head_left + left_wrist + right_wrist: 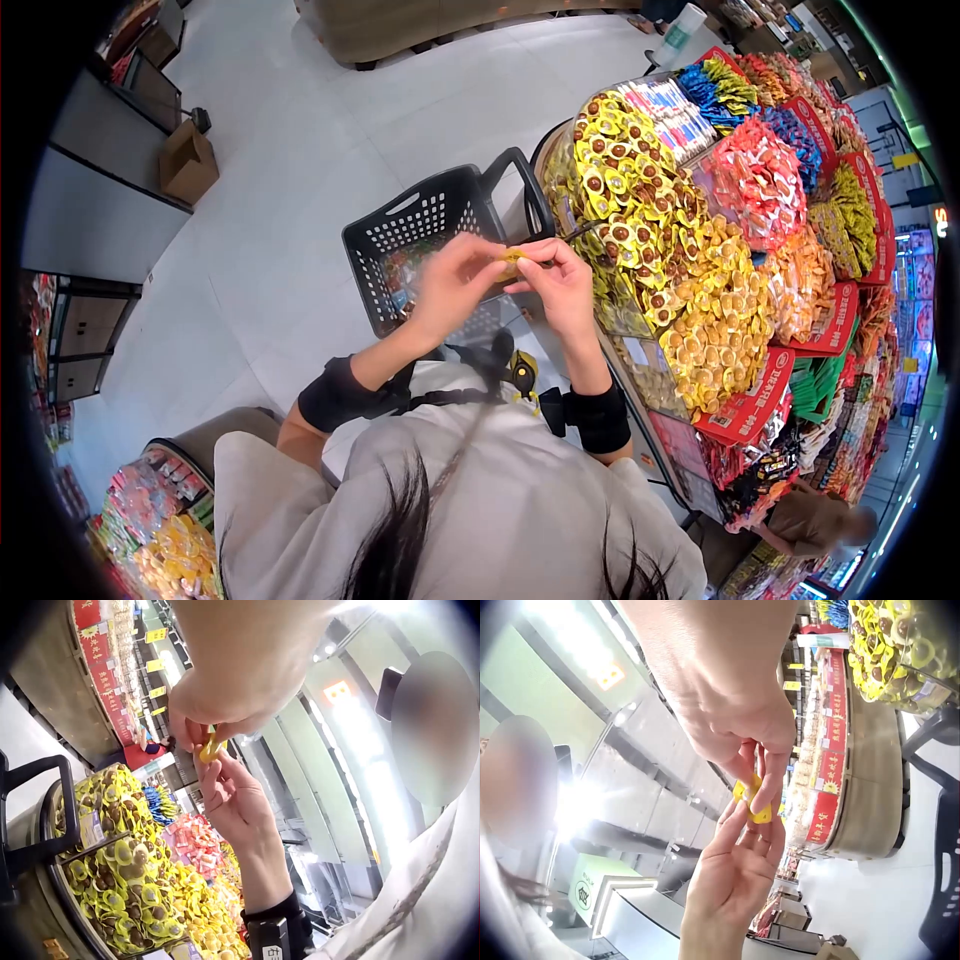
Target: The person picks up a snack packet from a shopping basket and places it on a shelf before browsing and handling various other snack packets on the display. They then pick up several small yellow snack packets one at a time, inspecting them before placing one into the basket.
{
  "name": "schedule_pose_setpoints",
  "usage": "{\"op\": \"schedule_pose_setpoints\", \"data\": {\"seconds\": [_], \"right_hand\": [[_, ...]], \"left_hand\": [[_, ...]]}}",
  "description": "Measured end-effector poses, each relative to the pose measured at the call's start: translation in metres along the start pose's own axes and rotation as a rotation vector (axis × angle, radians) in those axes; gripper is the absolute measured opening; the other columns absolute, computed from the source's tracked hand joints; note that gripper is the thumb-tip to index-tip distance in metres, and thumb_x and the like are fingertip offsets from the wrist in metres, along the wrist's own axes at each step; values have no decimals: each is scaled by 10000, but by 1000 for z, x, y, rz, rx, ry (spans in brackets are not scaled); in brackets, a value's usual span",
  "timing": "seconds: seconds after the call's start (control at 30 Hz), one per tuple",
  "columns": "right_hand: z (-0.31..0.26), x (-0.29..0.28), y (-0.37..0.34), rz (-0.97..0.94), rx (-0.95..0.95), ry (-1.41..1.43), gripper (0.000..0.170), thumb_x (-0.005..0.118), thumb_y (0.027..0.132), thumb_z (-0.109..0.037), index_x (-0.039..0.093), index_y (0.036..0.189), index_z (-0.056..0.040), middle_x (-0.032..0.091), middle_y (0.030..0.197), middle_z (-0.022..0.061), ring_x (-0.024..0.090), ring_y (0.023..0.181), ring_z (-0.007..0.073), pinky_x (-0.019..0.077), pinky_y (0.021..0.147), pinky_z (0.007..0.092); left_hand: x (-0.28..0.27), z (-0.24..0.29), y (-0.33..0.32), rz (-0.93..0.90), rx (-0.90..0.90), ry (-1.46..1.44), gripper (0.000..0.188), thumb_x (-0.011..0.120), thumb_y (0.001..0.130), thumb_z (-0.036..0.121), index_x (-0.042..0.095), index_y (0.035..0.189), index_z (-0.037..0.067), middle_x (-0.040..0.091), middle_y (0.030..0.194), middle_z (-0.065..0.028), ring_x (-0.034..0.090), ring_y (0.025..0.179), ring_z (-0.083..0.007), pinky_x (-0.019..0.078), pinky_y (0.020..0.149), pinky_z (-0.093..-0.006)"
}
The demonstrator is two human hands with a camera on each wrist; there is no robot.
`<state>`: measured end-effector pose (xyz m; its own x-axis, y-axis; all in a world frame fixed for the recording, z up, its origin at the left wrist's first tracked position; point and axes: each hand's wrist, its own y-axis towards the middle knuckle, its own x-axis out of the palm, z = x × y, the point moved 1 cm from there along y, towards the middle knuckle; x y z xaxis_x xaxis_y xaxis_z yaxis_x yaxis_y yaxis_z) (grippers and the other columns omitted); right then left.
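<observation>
Hands pinch one small yellow packet between them

Left hand and right hand meet fingertip to fingertip, each pinching the yellow packet between thumb and fingers. The packet is held up in front of the person's body. In the head view, a black basket with some wrapped items inside shows behind the hands. To the right, a display carries yellow-wrapped candies with brown centres, golden candies and pink-wrapped candies
</observation>
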<state>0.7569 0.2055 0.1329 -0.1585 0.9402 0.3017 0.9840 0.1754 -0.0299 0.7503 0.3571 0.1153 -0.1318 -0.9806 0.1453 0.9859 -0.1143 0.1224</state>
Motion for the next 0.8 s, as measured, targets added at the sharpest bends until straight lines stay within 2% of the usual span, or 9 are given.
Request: {"op": "schedule_pose_setpoints", "data": {"seconds": [0.2, 0.23, 0.27, 0.33, 0.37, 0.5, 0.63, 0.73, 0.8], "right_hand": [[-7, -44, -14, 19, -26, -34, 46, 526, 828, 20, 512, 865, 44, 555, 930, 126, 609, 808, 186, 564, 611, 286], [-10, -52, -17, 20, -28, -38, 45, 525, 830, 18, 511, 864, 44, 557, 926, 125, 611, 802, 184, 563, 609, 284], [-12, -59, -21, 25, -25, -44, 45, 524, 831, 16, 510, 863, 44, 560, 922, 125, 612, 797, 183, 562, 607, 282], [-14, -76, -27, 37, -7, -41, 61, 532, 832, 1, 512, 872, 42, 563, 923, 117, 614, 782, 176, 558, 602, 271], [-15, -83, -32, 43, -7, -66, 69, 536, 830, 0, 513, 882, 40, 564, 928, 116, 615, 783, 175, 557, 603, 269], [-15, -112, -43, 67, 13, -73, 88, 541, 829, -6, 517, 904, 32, 573, 932, 113, 616, 784, 164, 550, 600, 258], [-14, -153, -57, 84, 60, -74, 112, 535, 848, -54, 515, 931, 19, 586, 893, 100, 619, 778, 157, 534, 602, 253], [-20, -189, -73, 188, 136, -95, 160, 522, 865, -95, 505, 981, 15, 579, 904, 97, 620, 779, 171, 524, 616, 259], [-25, -215, -88, 275, 96, -136, 197, 512, 878, -129, 498, 1012, 16, 567, 937, 100, 616, 779, 176, 512, 620, 254]], "left_hand": [[44, -7, 5, -28, 90, 137, 108, 603, 785, 25, 597, 891, 4, 566, 870, -57, 569, 754, -109, 458, 653, -223], [51, -8, 6, -51, 71, 203, 101, 612, 777, 29, 594, 874, 5, 566, 850, -54, 567, 753, -102, 455, 650, -218], [57, -8, 6, -122, 25, 227, 106, 570, 806, -6, 563, 912, -5, 558, 930, -61, 522, 792, -64, 442, 637, -192], [73, -5, 7, -175, -142, 168, 145, 571, 811, 0, 539, 952, 13, 572, 931, -57, 524, 766, -55, 438, 612, -187], [80, -8, 7, -208, -192, 99, 193, 576, 815, 5, 506, 994, 19, 580, 933, -59, 542, 782, -72, 453, 658, -202], [110, -27, 7, -221, -216, -53, 219, 587, 810, 4, 479, 1000, 2, 572, 935, -61, 562, 882, -115, 457, 784, -243], [143, -43, 14, -302, -226, -47, 205, 596, 802, 16, 487, 975, 4, 579, 923, -58, 572, 854, -104, 464, 750, -231], [172, -62, 21, -323, -215, -15, 201, 622, 788, 59, 507, 946, 10, 601, 887, -49, 579, 811, -92, 470, 706, -228], [189, -74, 32, -335, -226, 79, 208, 631, 780, 67, 508, 938, 10, 604, 857, -43, 577, 792, -88, 471, 697, -227]]}}
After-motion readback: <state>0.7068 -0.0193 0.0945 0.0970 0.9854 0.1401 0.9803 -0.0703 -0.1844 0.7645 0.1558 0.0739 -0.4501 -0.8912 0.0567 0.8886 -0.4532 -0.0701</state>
